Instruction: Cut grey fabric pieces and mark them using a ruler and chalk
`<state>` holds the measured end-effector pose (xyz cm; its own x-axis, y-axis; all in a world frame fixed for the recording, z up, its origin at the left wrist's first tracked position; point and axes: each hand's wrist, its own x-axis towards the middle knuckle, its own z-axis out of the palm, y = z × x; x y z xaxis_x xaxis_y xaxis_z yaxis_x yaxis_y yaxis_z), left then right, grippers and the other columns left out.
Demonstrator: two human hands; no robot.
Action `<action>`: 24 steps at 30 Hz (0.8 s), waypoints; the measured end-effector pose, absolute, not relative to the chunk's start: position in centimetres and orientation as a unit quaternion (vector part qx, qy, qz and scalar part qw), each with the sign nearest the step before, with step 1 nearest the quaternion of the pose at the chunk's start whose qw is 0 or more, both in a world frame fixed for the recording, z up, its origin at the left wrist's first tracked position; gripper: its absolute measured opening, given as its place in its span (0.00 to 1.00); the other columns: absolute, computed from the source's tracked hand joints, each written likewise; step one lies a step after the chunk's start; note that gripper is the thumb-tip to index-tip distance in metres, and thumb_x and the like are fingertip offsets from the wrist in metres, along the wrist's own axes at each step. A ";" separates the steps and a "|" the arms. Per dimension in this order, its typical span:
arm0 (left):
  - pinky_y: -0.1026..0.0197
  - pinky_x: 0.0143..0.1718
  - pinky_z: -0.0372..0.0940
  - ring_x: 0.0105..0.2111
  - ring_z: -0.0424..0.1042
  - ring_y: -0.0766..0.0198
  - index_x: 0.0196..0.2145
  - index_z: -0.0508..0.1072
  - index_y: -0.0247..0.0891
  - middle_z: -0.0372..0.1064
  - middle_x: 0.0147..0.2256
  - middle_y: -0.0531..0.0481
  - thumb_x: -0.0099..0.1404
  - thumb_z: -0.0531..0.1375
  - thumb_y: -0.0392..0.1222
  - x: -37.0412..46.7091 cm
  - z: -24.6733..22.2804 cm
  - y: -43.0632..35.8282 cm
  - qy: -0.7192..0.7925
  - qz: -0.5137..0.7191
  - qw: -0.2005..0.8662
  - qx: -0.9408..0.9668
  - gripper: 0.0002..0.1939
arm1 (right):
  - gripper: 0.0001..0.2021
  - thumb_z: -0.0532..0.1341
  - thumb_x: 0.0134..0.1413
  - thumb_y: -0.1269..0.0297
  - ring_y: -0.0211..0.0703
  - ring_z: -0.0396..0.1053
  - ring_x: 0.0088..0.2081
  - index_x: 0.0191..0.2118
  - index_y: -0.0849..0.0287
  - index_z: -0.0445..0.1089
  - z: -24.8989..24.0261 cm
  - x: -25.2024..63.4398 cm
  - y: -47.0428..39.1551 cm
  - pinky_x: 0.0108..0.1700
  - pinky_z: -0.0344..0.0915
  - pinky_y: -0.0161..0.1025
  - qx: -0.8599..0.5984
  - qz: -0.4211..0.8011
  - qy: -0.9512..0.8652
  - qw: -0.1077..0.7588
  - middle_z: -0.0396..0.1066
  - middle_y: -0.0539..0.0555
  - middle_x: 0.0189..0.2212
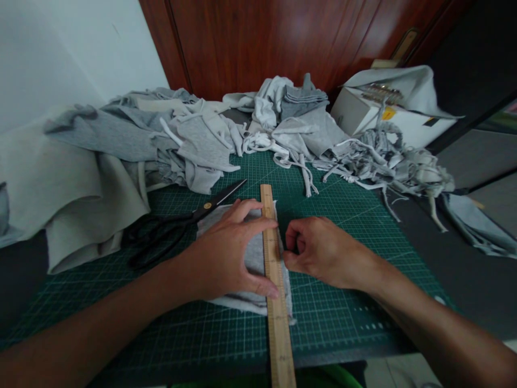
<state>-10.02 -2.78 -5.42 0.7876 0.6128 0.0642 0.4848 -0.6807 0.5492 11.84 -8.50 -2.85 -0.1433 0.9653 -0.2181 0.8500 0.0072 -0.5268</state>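
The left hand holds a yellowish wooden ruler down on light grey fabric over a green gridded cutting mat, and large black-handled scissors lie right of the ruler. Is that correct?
No: the head view shows the large black-handled scissors lying left of the yellowish wooden ruler. The left hand does hold it on the light grey fabric, over the green mat.
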 end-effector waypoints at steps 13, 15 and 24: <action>0.38 0.69 0.60 0.67 0.62 0.38 0.62 0.73 0.42 0.53 0.69 0.38 0.45 0.77 0.68 -9.8 -5.2 -2.8 0.319 0.112 0.259 0.905 0.51 | 0.05 0.68 0.49 0.65 0.35 0.62 0.21 0.28 0.57 0.72 -3.1 11.8 -8.3 0.24 0.52 0.35 -0.646 0.271 -0.705 0.108 0.70 0.46 0.20; 0.38 0.69 0.60 0.67 0.62 0.38 0.62 0.73 0.41 0.53 0.69 0.38 0.45 0.77 0.67 -9.8 -5.2 -2.8 0.319 0.112 0.259 0.905 0.51 | 0.05 0.68 0.49 0.65 0.35 0.62 0.21 0.27 0.57 0.71 -3.1 11.9 -8.3 0.24 0.52 0.35 -0.643 0.272 -0.708 0.107 0.70 0.46 0.20; 0.38 0.69 0.61 0.67 0.63 0.37 0.62 0.73 0.41 0.53 0.69 0.38 0.45 0.77 0.66 -9.9 -5.2 -2.8 0.320 0.114 0.267 0.902 0.51 | 0.06 0.68 0.50 0.64 0.35 0.63 0.22 0.28 0.57 0.72 -2.9 11.9 -8.4 0.25 0.52 0.35 -0.647 0.265 -0.708 0.097 0.71 0.47 0.21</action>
<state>-9.87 -2.82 -5.20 0.7685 0.6389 0.0349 0.5172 -0.6524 0.5540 11.90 -8.40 -2.94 -0.1442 0.9680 -0.2054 0.8653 0.0226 -0.5008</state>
